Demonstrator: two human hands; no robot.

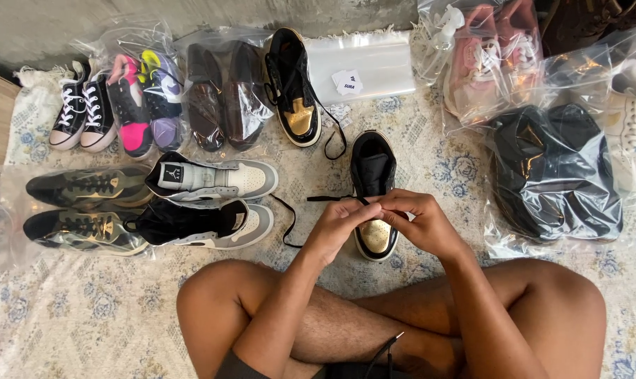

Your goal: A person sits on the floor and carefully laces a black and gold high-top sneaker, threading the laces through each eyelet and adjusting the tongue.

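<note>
A black high-top shoe with a gold toe lies on the patterned rug in front of my crossed legs. My left hand and my right hand meet over its toe end, both pinching its black lace, which runs off to the left. The matching black and gold shoe lies further away, its lace trailing loose. The gold toe is partly hidden behind my fingers.
A grey, white and black pair of high-tops lies to the left. Several bagged pairs of shoes line the rug: dark sneakers, black canvas shoes, pink ones, a black bundle. A stack of clear bags sits at the back.
</note>
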